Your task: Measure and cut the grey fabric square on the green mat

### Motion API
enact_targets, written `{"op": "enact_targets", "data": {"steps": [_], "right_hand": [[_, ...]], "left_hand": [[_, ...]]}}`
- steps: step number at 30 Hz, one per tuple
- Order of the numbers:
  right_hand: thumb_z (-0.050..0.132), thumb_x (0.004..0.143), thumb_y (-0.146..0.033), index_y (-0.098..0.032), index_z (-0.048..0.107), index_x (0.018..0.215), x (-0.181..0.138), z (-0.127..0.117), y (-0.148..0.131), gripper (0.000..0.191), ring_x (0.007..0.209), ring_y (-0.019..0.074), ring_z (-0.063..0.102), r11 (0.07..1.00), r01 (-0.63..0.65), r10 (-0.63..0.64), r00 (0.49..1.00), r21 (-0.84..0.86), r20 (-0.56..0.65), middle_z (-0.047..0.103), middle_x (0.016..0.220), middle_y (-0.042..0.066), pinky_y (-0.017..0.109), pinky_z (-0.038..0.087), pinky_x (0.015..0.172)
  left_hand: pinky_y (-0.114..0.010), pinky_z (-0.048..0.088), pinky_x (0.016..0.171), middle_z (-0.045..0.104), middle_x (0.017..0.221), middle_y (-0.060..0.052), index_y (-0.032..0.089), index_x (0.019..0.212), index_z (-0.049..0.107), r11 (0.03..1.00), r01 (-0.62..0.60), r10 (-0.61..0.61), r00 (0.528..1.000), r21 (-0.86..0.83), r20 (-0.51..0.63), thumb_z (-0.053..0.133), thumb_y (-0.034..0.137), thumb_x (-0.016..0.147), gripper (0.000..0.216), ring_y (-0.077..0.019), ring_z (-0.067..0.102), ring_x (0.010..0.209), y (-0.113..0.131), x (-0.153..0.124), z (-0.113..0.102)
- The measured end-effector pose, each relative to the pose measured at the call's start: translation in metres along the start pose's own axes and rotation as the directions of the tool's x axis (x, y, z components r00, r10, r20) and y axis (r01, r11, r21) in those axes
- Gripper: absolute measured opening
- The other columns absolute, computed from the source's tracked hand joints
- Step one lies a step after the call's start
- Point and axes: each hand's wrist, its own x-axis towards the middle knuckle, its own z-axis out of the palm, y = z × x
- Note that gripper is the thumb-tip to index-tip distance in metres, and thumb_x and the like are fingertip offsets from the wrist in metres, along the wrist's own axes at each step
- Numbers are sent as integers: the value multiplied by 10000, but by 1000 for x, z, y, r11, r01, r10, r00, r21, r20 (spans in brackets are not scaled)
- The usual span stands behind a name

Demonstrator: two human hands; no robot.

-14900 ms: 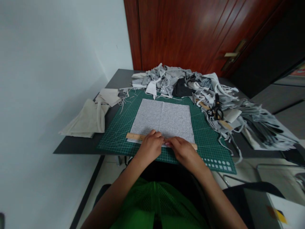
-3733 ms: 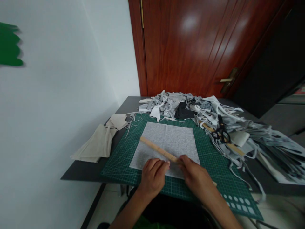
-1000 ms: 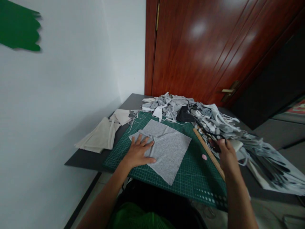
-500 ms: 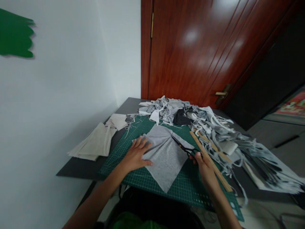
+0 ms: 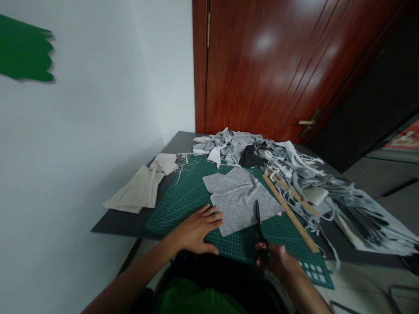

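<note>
A grey fabric piece (image 5: 240,199) lies rumpled on the green cutting mat (image 5: 183,200). My left hand (image 5: 196,230) rests flat on the mat, fingers spread, fingertips touching the fabric's near left corner. My right hand (image 5: 276,261) grips black scissors (image 5: 260,233) at the mat's near edge, the blades pointing away from me onto the fabric's near edge. A wooden ruler (image 5: 290,213) lies diagonally on the mat just right of the fabric.
A heap of grey, white and black fabric scraps (image 5: 288,168) covers the table's back and right side, with a second wooden ruler (image 5: 294,195) in it. Folded beige cloth (image 5: 140,187) lies at the left. A red-brown door (image 5: 278,65) stands behind the dark table (image 5: 113,222).
The ruler left the fabric and lies at its right. My right hand took the scissors from the scrap heap and brought them to the near edge. The fabric was turned and shifted farther away.
</note>
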Motion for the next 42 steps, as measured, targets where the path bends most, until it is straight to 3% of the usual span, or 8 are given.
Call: {"op": "enact_targets", "data": {"steps": [4,10,14,21,27,32,38,42], "right_hand": [[883,708,-664,-219,638,882,-32,8,12,537,601,192,687,994,-26,31,998,105,-48,791,929,94,264,467,508],[931,668,-608,-228,604,1157,-69,-1,8,700,468,99,583,981,-141,129,987,131,96,669,792,6,164,306,408],[898,667,-666,-264,461,1505,-85,-13,20,1027,419,92,538,972,-185,142,953,142,267,624,775,-13,170,283,377],[903,618,-704,-193,496,1535,-103,-17,42,1126,428,79,441,982,-189,162,870,10,465,598,685,-20,206,370,417],[825,746,-671,-202,478,1561,-109,0,25,1002,452,117,500,993,-112,96,930,24,355,590,606,-28,246,405,506],[940,632,-633,-234,464,1541,-112,22,15,1100,683,189,674,977,-213,192,913,19,361,682,864,39,281,496,609],[787,816,-680,-280,456,1546,-125,19,42,896,464,89,440,946,-317,300,935,68,189,553,717,-35,199,373,394],[757,801,-735,-306,553,1465,-142,8,45,816,495,103,471,951,-303,290,944,66,159,615,791,15,222,394,424]], "left_hand": [[-561,250,1274,586,1536,-89,268,1525,534,998,-31,30,999,-61,-15,703,704,859,814,-371,423,1506,28,-15,4],[-486,403,1143,661,1407,-91,277,1404,626,995,101,-99,991,21,-92,754,532,901,578,-318,561,1354,42,-24,7],[-563,328,1201,596,1474,-125,248,1414,601,963,260,-249,960,77,-129,807,647,797,762,-381,456,1449,42,-27,10],[-477,330,1237,667,1336,-80,251,1241,680,988,155,-152,979,10,-137,854,411,814,488,-298,532,1384,46,-36,11],[-458,438,1106,708,1245,-63,271,1219,709,976,210,-218,941,-60,-257,829,406,849,412,-282,594,1275,51,-38,19],[-450,450,1044,736,1183,-54,282,1161,742,976,208,-217,904,-63,-368,747,369,931,245,-272,620,1206,60,-39,37],[-418,461,940,770,1086,-37,275,1119,763,975,219,-214,865,-41,-454,647,288,1005,163,-230,651,1081,70,-40,57],[-435,456,955,775,1005,-15,297,1000,783,973,228,-217,859,-34,-464,560,199,1025,245,-213,650,1036,76,-39,68]]}}
